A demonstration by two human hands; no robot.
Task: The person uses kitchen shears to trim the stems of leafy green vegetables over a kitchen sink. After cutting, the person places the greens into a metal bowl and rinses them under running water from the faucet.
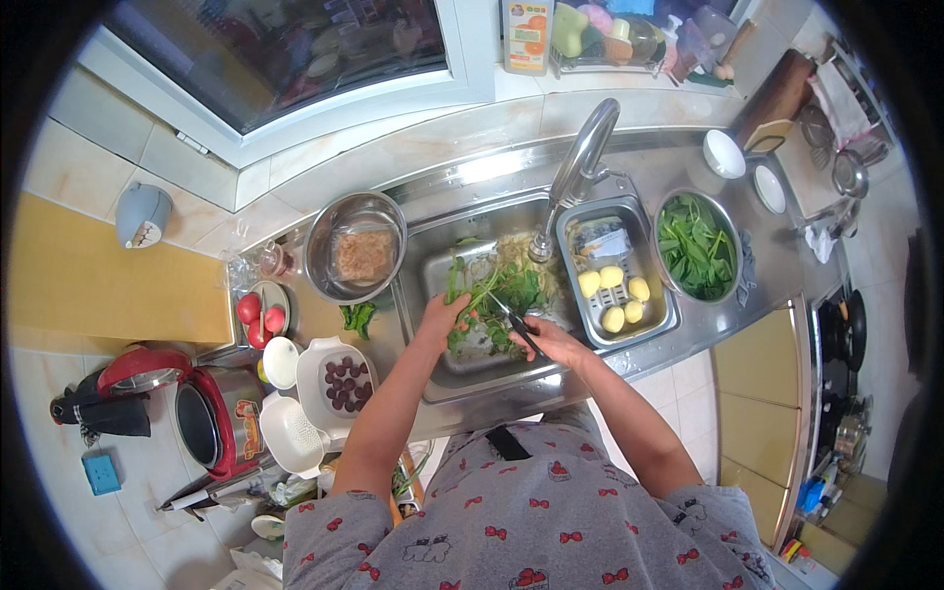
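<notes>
My left hand (444, 322) grips a bunch of leafy green stems (481, 289) over the stainless steel sink (428, 254). In my right hand (552, 341) is a black-handled knife (522, 326), its blade lying against the stems just right of my left hand. More green leaves (522, 287) hang between and below the hands. Behind them in the basin lies a pale, stringy heap of plant scraps (514, 247). The faucet's spray head (540, 248) is above the sink, close to the leaves.
Right of the basin, a grey drain basket (670, 324) holds peeled potatoes (612, 319) and a package. Beyond it stands a bowl of green leaves (697, 247). At left are a steel bowl (313, 276) with a wrapped block, a white colander (317, 354) of dark round fruit, and tomatoes (249, 308).
</notes>
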